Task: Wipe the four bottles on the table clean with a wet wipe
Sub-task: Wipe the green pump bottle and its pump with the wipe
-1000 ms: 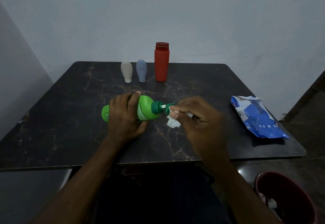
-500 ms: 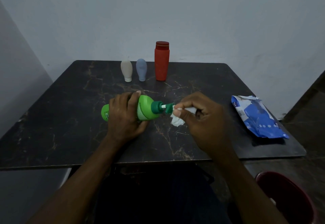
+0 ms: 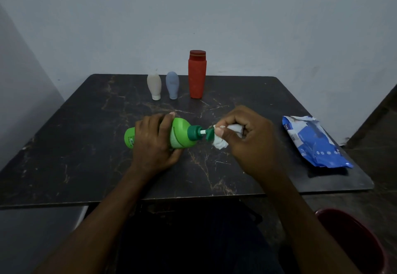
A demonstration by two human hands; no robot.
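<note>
A green pump bottle (image 3: 182,133) lies on its side over the dark marble table (image 3: 86,144), pump head pointing right. My left hand (image 3: 153,142) grips its body from above. My right hand (image 3: 249,142) pinches a crumpled white wet wipe (image 3: 221,141) against the dark green pump nozzle. At the back of the table stand a cream bottle (image 3: 154,86), a grey-blue bottle (image 3: 172,85) and a tall red bottle (image 3: 197,74), all upright in a row.
A blue wet-wipe pack (image 3: 315,142) lies near the table's right edge. A dark red bin (image 3: 356,241) sits on the floor at the lower right. Walls close in behind and at the left.
My right hand has turned and shifted slightly right along the pump nozzle, bunching the wipe round it. The left hand and the bottle have stayed in place.
</note>
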